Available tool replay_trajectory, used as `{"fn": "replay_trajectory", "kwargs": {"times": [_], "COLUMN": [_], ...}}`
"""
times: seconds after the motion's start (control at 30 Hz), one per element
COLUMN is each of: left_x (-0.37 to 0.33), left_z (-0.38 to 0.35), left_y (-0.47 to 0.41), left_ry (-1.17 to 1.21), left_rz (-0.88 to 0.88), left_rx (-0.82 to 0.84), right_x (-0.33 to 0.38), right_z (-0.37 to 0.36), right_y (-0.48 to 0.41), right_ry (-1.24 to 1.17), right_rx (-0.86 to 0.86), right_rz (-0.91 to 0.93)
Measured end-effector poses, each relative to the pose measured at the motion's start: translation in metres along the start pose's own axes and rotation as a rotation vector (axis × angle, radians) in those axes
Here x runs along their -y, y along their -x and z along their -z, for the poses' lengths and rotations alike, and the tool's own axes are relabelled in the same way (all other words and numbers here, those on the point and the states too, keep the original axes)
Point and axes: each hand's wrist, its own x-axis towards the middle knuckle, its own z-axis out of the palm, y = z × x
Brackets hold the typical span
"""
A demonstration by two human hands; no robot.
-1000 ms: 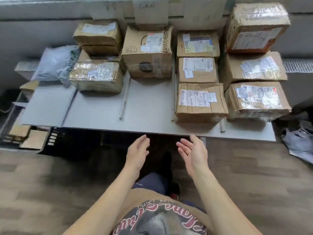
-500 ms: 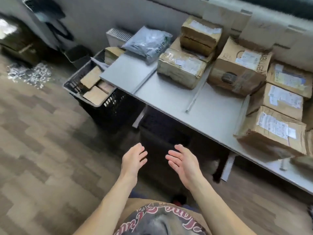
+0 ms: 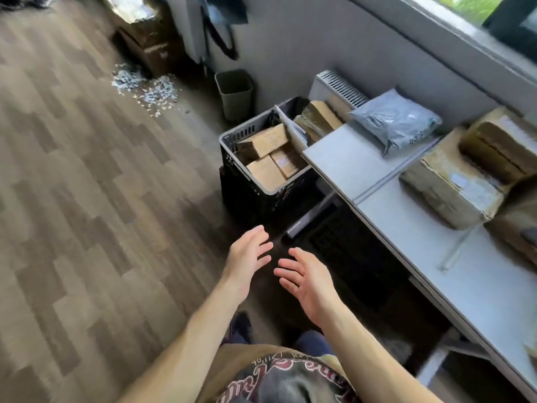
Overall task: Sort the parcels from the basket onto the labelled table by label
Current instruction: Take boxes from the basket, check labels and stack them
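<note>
A black slatted basket [image 3: 232,142] stands on the floor at the table's left end, holding several brown cardboard parcels [image 3: 266,140]. The grey table [image 3: 412,237] runs along the right, carrying a grey plastic mailer [image 3: 396,120] and taped brown boxes [image 3: 453,193]. My left hand [image 3: 247,258] and my right hand [image 3: 308,282] hover side by side below the basket, fingers straight, palms facing each other, holding nothing. Both are a short way from the basket and apart from the table.
A small grey waste bin [image 3: 235,93] stands by the wall beyond the basket. Scraps of paper [image 3: 145,88] litter the wooden floor near a dark box [image 3: 145,48]. A white radiator [image 3: 337,88] sits behind the basket. Open floor lies to the left.
The view has swung left from the table to the basket and floor. Both hands stay empty with straight fingers and have come closer to the basket.
</note>
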Motion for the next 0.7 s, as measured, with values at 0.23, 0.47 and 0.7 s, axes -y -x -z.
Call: {"fn": "replay_trajectory", "kwargs": {"times": [0.23,0.47,0.7], "left_x": [-0.041,-0.104,-0.176], "left_z": [0.035,0.049,0.056], "left_y": [-0.039,-0.122,-0.193], "left_ry": [-0.057,-0.144,-0.232], "left_rz": [0.005,0.069,0.152], "left_rx": [0.056,0.092,0.037], "right_x": [0.01,0.047,0.118], "right_z": [-0.045,-0.109,-0.175], "right_y": [-0.056,-0.139,-0.232], "right_ry": [-0.028,-0.01,-0.01], "right_rx": [-0.04,0.036,0.081], "right_rz": [-0.072,-0.055,-0.131]}}
